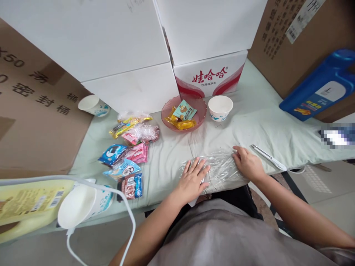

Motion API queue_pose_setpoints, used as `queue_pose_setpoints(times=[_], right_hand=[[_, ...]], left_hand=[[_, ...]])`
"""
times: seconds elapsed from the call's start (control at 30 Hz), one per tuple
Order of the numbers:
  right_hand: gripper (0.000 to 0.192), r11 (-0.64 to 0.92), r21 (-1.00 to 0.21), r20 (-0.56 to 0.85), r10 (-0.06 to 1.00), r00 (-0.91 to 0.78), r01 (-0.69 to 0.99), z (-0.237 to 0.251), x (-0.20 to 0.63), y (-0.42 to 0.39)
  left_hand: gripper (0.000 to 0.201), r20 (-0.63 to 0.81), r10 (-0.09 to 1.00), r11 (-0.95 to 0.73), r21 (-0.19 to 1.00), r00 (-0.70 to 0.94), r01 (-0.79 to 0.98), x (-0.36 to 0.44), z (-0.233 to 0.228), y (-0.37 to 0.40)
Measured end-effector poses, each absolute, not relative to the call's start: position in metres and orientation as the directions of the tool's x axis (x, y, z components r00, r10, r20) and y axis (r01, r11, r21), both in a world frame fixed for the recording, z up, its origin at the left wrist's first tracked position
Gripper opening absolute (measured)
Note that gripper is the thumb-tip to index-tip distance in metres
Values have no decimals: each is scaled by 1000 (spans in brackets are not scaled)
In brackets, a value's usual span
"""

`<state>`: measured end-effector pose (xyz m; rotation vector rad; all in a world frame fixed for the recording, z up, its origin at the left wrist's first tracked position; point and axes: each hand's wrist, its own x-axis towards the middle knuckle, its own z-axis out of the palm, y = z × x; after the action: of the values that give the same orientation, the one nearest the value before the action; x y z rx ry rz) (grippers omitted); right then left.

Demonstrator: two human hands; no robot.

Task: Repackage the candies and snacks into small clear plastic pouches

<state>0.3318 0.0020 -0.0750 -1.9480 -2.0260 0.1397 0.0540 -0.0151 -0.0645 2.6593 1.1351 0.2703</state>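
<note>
A crinkled clear plastic bag (220, 168) lies flat near the front edge of the cloth-covered table. My left hand (192, 179) rests palm down on its left end, fingers spread. At the right end, my right hand (248, 164) has curled fingers pinching the plastic's edge; the fingertips are partly hidden. Just right of that hand is a white utility knife (268, 157). Beyond the bag stands a pink glass bowl (166, 120) with a green packet (185, 110) and yellow-wrapped pieces (186, 124) in it, beside a white paper cup (220, 107).
Several snack packets, among them a blue packet (113, 153), lie at the left. Two more paper cups (94, 105) stand on that side, the nearer crossed by a white cable (130, 214). White boxes (133, 88) line the back. A blue bottle (318, 88) leans at the right.
</note>
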Motion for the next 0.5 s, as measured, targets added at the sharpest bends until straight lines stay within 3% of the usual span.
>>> queue_pose_setpoints(times=[0.1,0.17,0.27,0.33,0.4,0.5], right_hand=[[31,-13,-294,283,954,100,956,-66,346,8],[29,18,-300,353,931,93,954,-59,343,7],[31,333,-269,356,906,-228,904,-56,321,1],[36,542,-219,295,829,-474,811,-63,305,-3],[46,613,-170,222,787,-576,772,-74,298,-4],[56,594,-143,158,803,-575,791,-87,300,-3]], left_hand=[[60,16,740,-656,239,672,716,48,-73,-17],[60,5,743,-651,235,669,722,47,-73,-18],[60,4,746,-648,234,665,725,50,-72,-17],[60,-4,747,-648,221,665,729,47,-72,-14],[61,-13,762,-634,194,648,749,35,-73,-8],[59,28,843,-536,138,538,833,3,-73,-1]])
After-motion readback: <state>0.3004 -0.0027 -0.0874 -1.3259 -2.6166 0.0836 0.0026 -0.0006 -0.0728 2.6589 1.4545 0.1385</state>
